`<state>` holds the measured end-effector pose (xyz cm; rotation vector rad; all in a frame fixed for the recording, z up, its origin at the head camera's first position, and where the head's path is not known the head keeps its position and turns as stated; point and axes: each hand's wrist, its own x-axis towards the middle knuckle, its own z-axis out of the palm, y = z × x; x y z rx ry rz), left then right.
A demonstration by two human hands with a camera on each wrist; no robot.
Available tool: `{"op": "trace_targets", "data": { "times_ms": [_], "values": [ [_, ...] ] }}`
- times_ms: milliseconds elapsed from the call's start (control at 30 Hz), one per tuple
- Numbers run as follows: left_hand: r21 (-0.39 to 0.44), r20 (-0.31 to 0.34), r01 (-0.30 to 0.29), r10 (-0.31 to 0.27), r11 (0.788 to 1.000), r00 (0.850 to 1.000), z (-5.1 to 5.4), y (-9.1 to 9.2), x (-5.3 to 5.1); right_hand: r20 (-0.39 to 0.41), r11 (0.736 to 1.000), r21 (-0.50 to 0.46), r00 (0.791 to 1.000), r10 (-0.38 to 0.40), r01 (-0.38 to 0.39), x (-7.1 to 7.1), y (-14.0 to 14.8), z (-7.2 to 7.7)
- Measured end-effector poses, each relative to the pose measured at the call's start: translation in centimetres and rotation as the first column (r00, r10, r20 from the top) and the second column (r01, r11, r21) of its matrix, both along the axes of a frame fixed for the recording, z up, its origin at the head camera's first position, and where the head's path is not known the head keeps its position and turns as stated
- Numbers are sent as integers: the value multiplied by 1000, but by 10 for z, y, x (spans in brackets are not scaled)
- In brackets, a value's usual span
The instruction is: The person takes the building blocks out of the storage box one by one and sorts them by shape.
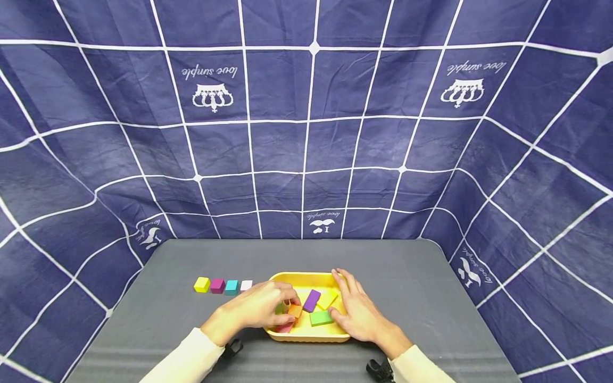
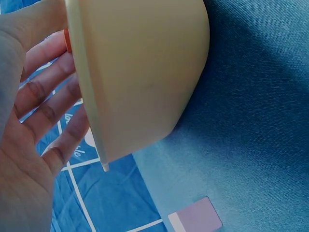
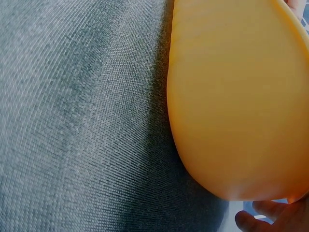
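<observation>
A yellow tray [image 1: 325, 337] stands on the grey table, holding several blocks. Over its left side, my left hand [image 1: 256, 307] pinches an orange block [image 1: 295, 310] between thumb and fingers. Beneath that block lies a pink one [image 1: 285, 327], and a green piece is partly hidden by the fingers. My right hand [image 1: 359, 314] rests at the tray's right rim, fingers extended, thumb by a green block [image 1: 321, 318]. A purple block [image 1: 312, 300] and a yellow block [image 1: 328, 299] lie mid-tray. In the left wrist view the tray wall [image 2: 140, 77] hides the fingertips of my left hand [image 2: 43, 111].
Left of the tray, a row of cubes stands on the table: yellow [image 1: 202, 284], magenta [image 1: 217, 286], teal [image 1: 232, 288] and white [image 1: 246, 285]. A blue cloth with white lines [image 1: 287, 149] hangs behind and beside the table.
</observation>
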<state>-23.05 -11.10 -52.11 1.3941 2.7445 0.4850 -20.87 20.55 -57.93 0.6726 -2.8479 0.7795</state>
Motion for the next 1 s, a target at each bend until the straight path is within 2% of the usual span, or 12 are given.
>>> {"op": "trace_targets", "data": {
  "times_ms": [400, 533, 633, 867, 1000],
  "values": [
    [113, -125, -6, 20, 994, 992, -8, -10, 9, -12, 1000, 4, 1000, -9, 9, 6, 1, 3],
    [130, -153, -34, 54, 991, 987, -9, -17, 12, -22, 1000, 5, 1000, -10, 10, 7, 0, 3],
    [136, -187, -61, 86, 989, 978, -8, -24, 15, -26, 1000, 2, 1000, -10, 10, 6, -2, 3],
    [194, -259, -77, 127, 978, 958, -9, -39, 17, -16, 1000, -5, 1000, -18, 18, 3, -3, 4],
    [199, -276, -94, 148, 975, 950, -8, -46, 17, -6, 1000, -3, 1000, -30, 30, 3, -3, 4]
  ]
}}
